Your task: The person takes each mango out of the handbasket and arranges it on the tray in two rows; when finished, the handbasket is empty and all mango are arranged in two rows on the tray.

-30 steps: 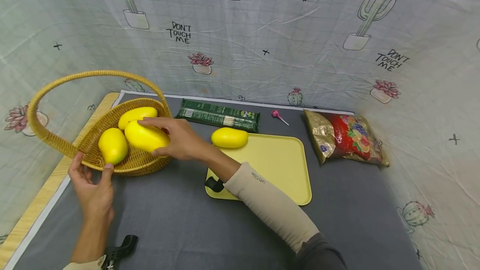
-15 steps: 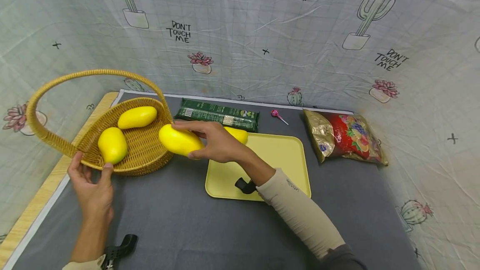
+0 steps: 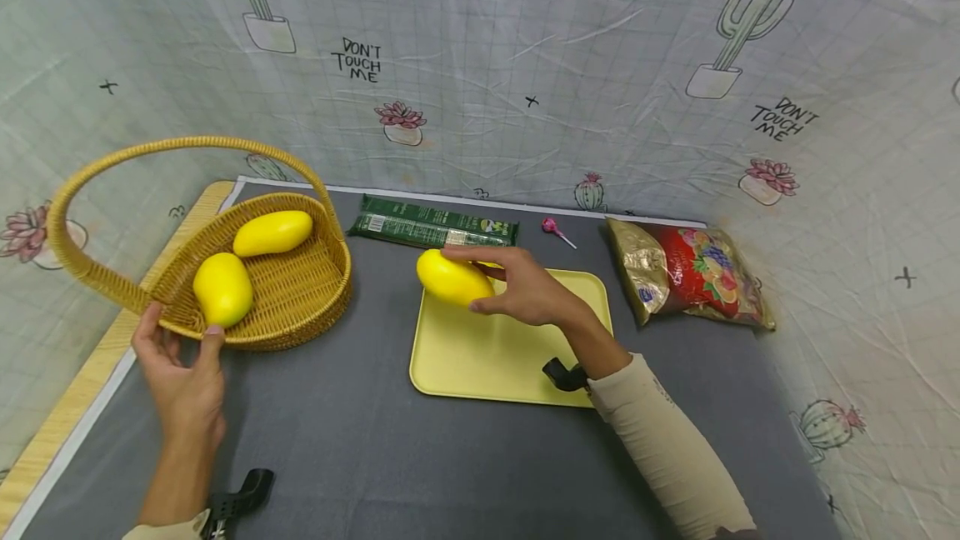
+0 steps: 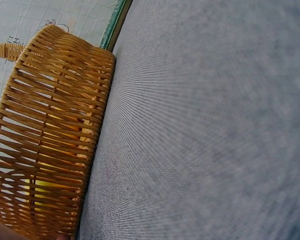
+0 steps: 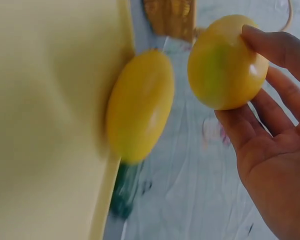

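My right hand (image 3: 525,286) holds a yellow mango (image 3: 452,277) between thumb and fingers, above the back left part of a pale yellow tray (image 3: 480,365). Beneath it, a second mango (image 5: 140,105) lies at the tray's edge, plain in the right wrist view but almost hidden in the head view. At the left stands a wicker basket (image 3: 300,294) with a tall hoop handle. Two more mangoes lie inside it, one at the front left (image 3: 223,290) and one at the back (image 3: 273,233). My left hand (image 3: 183,386) grips the basket's near rim.
A long green packet (image 3: 431,222) lies behind the tray. To its right is a pink lollipop (image 3: 555,230), then a red and gold bag (image 3: 693,277). A printed cloth (image 3: 480,65) hangs behind the grey-covered table (image 3: 360,457).
My right hand has lifted the mango out of the basket and carried it right, over the tray. My left hand has stayed on the basket rim.
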Available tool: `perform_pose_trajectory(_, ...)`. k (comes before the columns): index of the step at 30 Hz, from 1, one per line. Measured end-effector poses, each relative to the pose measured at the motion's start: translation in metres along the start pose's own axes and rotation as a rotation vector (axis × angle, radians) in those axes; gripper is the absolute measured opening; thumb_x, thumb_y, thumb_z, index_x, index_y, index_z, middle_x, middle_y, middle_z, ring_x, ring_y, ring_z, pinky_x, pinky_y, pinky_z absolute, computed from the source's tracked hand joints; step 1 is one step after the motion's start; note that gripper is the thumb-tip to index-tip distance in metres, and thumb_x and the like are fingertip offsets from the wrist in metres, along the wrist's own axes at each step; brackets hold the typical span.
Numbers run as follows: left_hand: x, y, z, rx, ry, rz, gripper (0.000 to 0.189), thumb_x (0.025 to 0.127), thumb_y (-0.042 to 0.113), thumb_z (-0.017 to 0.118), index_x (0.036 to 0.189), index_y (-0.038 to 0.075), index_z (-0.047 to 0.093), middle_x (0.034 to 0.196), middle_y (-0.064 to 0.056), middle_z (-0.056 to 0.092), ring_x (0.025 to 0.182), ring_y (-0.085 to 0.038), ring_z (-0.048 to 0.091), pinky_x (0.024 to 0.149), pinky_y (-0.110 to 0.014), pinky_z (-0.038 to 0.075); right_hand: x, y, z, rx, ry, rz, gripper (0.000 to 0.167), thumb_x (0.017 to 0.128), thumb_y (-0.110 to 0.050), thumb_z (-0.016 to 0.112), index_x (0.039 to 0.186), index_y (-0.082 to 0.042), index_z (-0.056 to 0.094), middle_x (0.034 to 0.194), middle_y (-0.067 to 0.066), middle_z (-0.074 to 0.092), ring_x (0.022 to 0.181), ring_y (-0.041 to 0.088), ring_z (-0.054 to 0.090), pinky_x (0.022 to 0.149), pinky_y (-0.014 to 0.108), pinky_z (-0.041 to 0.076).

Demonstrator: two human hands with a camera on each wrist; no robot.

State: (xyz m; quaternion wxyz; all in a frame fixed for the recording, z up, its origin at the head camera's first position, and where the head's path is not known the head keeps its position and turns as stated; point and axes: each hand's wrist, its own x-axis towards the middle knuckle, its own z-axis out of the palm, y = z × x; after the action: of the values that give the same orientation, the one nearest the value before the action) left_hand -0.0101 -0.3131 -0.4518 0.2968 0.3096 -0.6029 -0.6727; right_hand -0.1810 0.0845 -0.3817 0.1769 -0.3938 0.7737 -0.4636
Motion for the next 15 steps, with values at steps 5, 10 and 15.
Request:
perform_pose_trajectory(5,0.000,0.000,0.000,0.000,0.002,0.001,0.073,0.101,0.003,0.063,0.162,0.027,0.032,0.173,0.002,0.025,0.158,-0.018,0.019,0.121,-0.021,0.029,-0.023,0.019,-0.019,0.032,0.024,0.049,0.077,0.088,0.007,0.081,0.156,-0.020,0.055,0.163,0.001,0.052,0.155,0.026,0.044,0.123,0.051,0.039)
perform_pose_trajectory(10,0.002,-0.002,0.001,-0.014,0.004,0.018,0.072,0.101,0.002,0.063,0.162,0.026,0.033,0.172,0.001,0.027,0.158,-0.019,0.020,0.121,-0.021,0.029,-0.043,0.036,-0.039,0.026,0.057,0.090,0.077,0.088,0.008,0.080,0.157,-0.015,0.054,0.164,0.006,0.051,0.155,0.029,0.043,0.123,0.051,0.038)
perform_pose_trajectory(15,0.001,-0.002,0.001,-0.019,0.007,0.018,0.072,0.100,0.002,0.063,0.162,0.025,0.033,0.172,0.001,0.028,0.157,-0.018,0.021,0.120,-0.021,0.030,-0.058,0.054,-0.056,-0.006,0.068,0.145,0.076,0.089,0.011,0.078,0.157,-0.011,0.052,0.165,0.010,0.050,0.156,0.032,0.041,0.124,0.052,0.036)
